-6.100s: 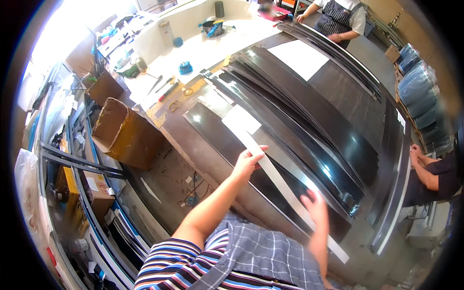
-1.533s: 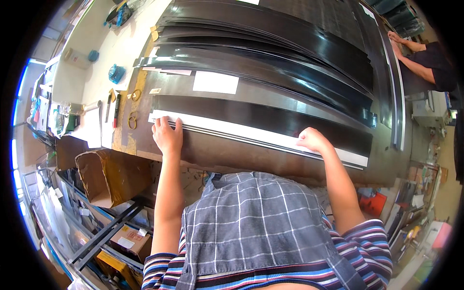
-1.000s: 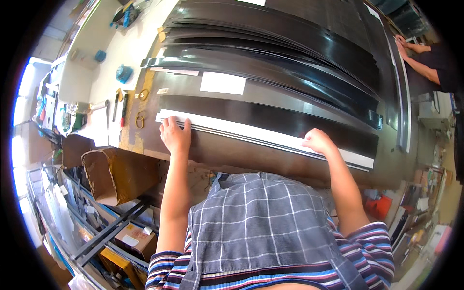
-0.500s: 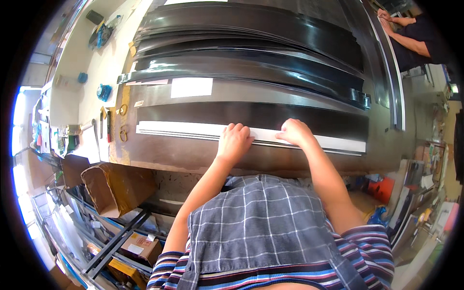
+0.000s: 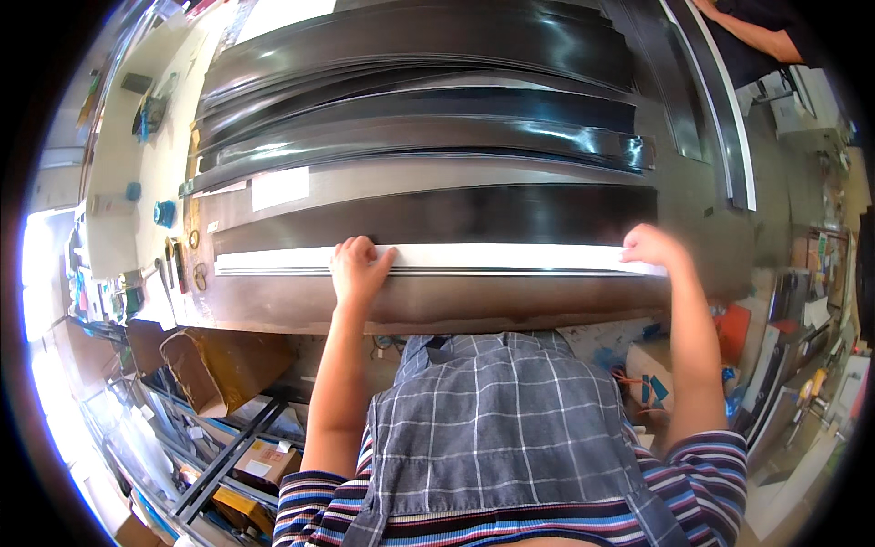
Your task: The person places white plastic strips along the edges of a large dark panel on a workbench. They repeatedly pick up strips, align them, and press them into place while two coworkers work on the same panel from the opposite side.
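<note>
At lower left, an open cardboard box (image 5: pixel 223 369) shows ragged edges, its contents unclear. Below it, a metal rack (image 5: pixel 225 459) holds a small carton (image 5: pixel 273 456). At mid-frame, a flat white strip (image 5: pixel 501 256) lies along a smooth black panel (image 5: pixel 510 211) on the table (image 5: pixel 501 301). The left hand (image 5: pixel 358 273) rests bent fingers on it, thumb spread; the right hand's (image 5: pixel 656 248) fingers curl at its right end, whether pinching cannot be told.

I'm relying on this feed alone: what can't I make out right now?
All in the head view:
White strip beneath left hand and right hand: hidden by them.
Co-worker's arm: hand end cut off by upper edge.
Carton label: too small to read.
</note>
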The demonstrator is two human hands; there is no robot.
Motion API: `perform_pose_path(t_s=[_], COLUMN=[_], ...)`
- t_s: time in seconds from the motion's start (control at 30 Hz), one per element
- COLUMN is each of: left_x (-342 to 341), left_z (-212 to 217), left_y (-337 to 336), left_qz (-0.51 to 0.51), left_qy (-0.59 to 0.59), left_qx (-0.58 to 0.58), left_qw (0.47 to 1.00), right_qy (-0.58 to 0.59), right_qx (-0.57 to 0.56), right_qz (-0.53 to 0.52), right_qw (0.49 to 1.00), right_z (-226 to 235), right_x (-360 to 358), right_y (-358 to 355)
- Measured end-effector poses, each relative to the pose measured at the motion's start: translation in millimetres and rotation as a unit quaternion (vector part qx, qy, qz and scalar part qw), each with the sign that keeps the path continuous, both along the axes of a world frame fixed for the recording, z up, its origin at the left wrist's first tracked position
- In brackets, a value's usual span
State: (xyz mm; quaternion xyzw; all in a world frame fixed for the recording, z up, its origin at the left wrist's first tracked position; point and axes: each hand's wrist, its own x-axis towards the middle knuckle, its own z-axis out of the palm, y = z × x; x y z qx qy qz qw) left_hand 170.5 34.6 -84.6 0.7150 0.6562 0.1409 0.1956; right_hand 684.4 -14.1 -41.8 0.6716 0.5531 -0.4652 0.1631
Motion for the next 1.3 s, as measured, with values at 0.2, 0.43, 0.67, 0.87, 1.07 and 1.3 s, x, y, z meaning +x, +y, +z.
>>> perform_pose_path(t_s=[0.2,0.43,0.67,0.87,1.07,1.3], left_x=[-6.2,42.5,170.6,198.4,211.9,208.2], left_z=[-16.0,-25.3,-8.6,14.1,21.5,18.0], left_y=[-1.9,-18.7,-38.5,-41.1,-45.1,-49.4], left_qz=[0.040,-0.010,-0.158,-0.140,-0.141,-0.141], left_qy=[-0.003,0.057,-0.040,-0.008,0.016,0.026], left_qx=[0.005,0.108,0.020,-0.045,-0.015,-0.038], left_qw=[0.999,0.992,0.986,0.989,0.990,0.989], right_qy=[-0.006,-0.017,-0.034,-0.036,-0.102,-0.197], right_qx=[0.001,0.006,0.036,0.038,0.103,0.111], right_qz=[-0.045,-0.060,-0.043,-0.058,-0.034,-0.125], right_qw=[0.999,0.998,0.998,0.997,0.989,0.966], right_z=[-16.9,-17.1,-5.1,10.0,16.3,21.2], right_x=[32.4,9.4,9.8,6.5,7.1,43.9], right_y=[-4.4,2.0,-2.7,-8.7,-23.0,-57.2])
